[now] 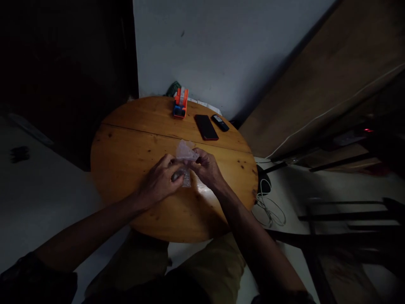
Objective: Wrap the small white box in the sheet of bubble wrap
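A piece of clear, crinkled plastic wrap (186, 151) is held between my two hands, above the middle of the round wooden table (126, 169). My left hand (162, 178) has its fingers bent round the lower left part of the plastic. Something darker shows by the left fingertips, too dim to make out. My right hand (207, 168) pinches the plastic's right side with thumb and fingers. Part of the plastic hangs below the fingers, and another part sticks up above them.
An orange and blue tape dispenser (180, 103) stands at the table's back edge. Right of it lie a dark phone with a red edge (206, 127) and a smaller black device (220, 123). A pale wall rises behind; a coiled cable (268, 207) lies on the floor at right.
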A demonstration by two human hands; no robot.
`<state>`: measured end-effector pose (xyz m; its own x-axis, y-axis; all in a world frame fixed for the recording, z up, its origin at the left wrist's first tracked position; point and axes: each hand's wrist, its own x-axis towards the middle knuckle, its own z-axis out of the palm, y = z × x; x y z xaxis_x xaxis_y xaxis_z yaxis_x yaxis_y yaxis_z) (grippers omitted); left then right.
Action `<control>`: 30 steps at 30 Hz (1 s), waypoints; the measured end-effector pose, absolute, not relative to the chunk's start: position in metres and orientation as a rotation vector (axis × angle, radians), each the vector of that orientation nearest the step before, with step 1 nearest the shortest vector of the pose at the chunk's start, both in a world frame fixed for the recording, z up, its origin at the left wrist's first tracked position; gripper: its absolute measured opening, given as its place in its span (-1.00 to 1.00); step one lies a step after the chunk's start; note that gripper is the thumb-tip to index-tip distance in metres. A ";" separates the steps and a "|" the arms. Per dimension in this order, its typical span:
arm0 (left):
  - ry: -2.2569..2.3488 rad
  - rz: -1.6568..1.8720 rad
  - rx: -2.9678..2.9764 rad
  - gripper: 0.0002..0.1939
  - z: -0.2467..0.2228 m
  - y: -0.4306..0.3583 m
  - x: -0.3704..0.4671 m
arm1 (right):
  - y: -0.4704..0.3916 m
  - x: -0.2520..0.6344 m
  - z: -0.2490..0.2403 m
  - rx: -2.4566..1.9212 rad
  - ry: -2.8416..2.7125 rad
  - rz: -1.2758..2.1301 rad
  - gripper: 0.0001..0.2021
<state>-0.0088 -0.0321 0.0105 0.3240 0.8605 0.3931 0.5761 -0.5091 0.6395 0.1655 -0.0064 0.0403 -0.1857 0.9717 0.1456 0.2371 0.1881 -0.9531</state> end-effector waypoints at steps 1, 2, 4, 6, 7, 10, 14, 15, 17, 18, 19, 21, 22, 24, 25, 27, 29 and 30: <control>1.338 1.013 2.194 -0.81 0.011 -0.033 -0.009 | -0.012 0.167 0.042 -1.195 -1.673 0.998 -0.82; 1.399 1.021 2.171 -0.81 0.010 -0.034 -0.009 | -0.017 0.168 0.044 -1.207 -1.747 0.921 -0.86; 1.481 1.082 2.115 -0.73 0.008 -0.034 -0.010 | -0.026 0.170 0.046 -1.200 -1.882 0.787 -0.93; 1.472 1.173 2.066 -0.58 0.006 -0.032 -0.012 | -0.033 0.172 0.045 -1.173 -2.005 0.696 -0.91; 1.431 1.207 2.053 -0.49 0.004 -0.030 -0.012 | -0.036 0.174 0.044 -1.160 -2.064 0.652 -0.89; 1.235 1.177 2.089 -0.48 0.004 -0.026 -0.014 | -0.045 0.180 0.039 -1.171 -2.240 0.519 -0.81; 1.076 1.009 2.085 -0.80 0.011 -0.025 -0.021 | -0.057 0.187 0.028 -1.155 -2.363 0.423 -0.67; 1.049 0.972 2.071 -0.81 0.014 -0.026 -0.024 | -0.059 0.188 0.025 -1.128 -2.364 0.416 -0.63; 0.977 0.883 2.088 -0.71 0.018 -0.028 -0.033 | -0.062 0.189 0.018 -1.076 -2.352 0.406 -0.60; 0.924 0.816 2.134 -0.61 0.019 -0.030 -0.038 | -0.062 0.188 0.014 -1.058 -2.340 0.398 -0.61; 0.886 0.765 2.181 -0.51 0.019 -0.031 -0.043 | -0.060 0.188 0.011 -1.048 -2.329 0.388 -0.63; 0.877 0.739 2.238 -0.44 0.015 -0.031 -0.048 | -0.056 0.185 0.007 -1.052 -2.286 0.382 -0.68; 0.898 0.760 2.249 -0.45 0.013 -0.031 -0.048 | -0.054 0.184 0.006 -1.060 -2.256 0.397 -0.69; 0.954 0.828 2.239 -0.50 0.009 -0.028 -0.044 | -0.049 0.183 0.007 -1.070 -2.170 0.469 -0.72; 0.985 0.854 2.222 -0.53 0.010 -0.027 -0.041 | -0.048 0.182 0.009 -1.074 -2.111 0.526 -0.74; 1.086 0.843 2.145 -0.61 0.014 -0.026 -0.034 | -0.047 0.181 0.013 -1.108 -1.963 0.696 -0.81; 1.198 0.761 2.032 -0.70 0.023 -0.026 -0.029 | -0.048 0.180 0.014 -1.168 -1.789 0.918 -0.80; 1.230 0.721 1.979 -0.70 0.027 -0.027 -0.027 | -0.049 0.178 0.014 -1.192 -1.706 1.031 -0.76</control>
<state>-0.0270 -0.0269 0.0266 0.3974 0.9126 0.0967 0.5305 -0.3144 0.7872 0.1783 -0.0489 0.0142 -0.2396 0.9588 0.1528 0.3100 0.2247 -0.9238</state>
